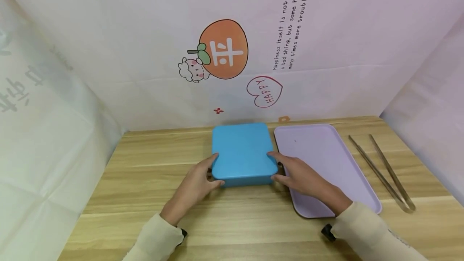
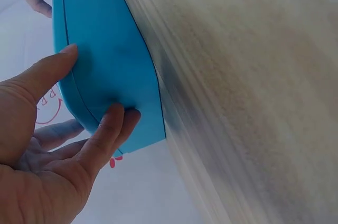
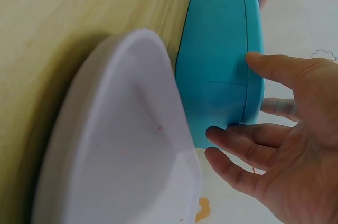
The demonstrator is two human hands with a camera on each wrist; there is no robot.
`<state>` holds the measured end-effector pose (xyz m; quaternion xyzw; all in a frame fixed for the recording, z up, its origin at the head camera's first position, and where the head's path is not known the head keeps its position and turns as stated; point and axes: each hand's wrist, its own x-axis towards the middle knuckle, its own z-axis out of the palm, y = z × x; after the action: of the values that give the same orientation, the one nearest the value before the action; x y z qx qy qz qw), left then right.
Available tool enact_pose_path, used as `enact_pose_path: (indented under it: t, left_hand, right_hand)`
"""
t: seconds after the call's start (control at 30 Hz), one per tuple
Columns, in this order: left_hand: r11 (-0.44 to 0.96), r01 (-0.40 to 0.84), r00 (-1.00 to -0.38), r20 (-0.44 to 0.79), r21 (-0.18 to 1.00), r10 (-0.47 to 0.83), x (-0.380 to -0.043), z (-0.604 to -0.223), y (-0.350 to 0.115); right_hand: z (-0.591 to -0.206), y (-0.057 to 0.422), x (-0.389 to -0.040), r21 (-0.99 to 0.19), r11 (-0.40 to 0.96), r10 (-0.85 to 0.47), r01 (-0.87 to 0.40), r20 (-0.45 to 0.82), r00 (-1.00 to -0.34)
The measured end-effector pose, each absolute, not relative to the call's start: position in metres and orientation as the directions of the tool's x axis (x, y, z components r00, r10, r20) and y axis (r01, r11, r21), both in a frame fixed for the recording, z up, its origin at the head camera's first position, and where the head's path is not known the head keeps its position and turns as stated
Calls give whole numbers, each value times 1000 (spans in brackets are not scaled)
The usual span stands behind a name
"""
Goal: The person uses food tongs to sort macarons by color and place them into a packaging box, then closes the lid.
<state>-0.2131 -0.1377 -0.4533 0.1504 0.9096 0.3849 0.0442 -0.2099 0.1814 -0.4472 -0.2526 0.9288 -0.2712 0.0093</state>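
Observation:
A blue lidded box (image 1: 243, 152) sits flat on the wooden table, a thin seam running round it below the lid (image 3: 253, 34). My left hand (image 1: 195, 182) holds its front left corner, thumb on the front face near the seam and fingers along the left side. On the opposite corner, my right hand (image 1: 299, 174) grips it the same way, its thumb (image 3: 274, 67) at the lid edge and fingers by the right side. The right forearm passes over a pale purple tray (image 1: 326, 156), which stands close beside the box.
Metal tongs (image 1: 384, 172) lie to the right of the tray, their tips pointing to the back. A white printed cloth (image 1: 145, 51) hangs behind the table, with more cloth at the left and right sides. Bare wooden table (image 1: 145, 164) extends left of the box.

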Motion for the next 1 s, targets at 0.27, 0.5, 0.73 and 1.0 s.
enact_pose_path:
  t: [0.27,0.5,0.73,1.0]
  left_hand:
    - [676,252,-953,58,693,296,-215,-454,-138]
    - [698,238,-959,49,676,280,-216,-451,-136]
    - [797,395,-919,195,457,344,-224,-435,-118]
    - [862,486,-873,117,144,473,-256,-434,-92]
  right_hand:
    - [-442,180,-209,-514,721,-469,-464,131,-874]
    - [-437,179,-211,-439,765,-451,-471,156,-879]
    - [-420,155,-221,-298,841,-412,-452,190,-891]
    - [-421,121,-247,-166,865,-466,-474,85,-881]
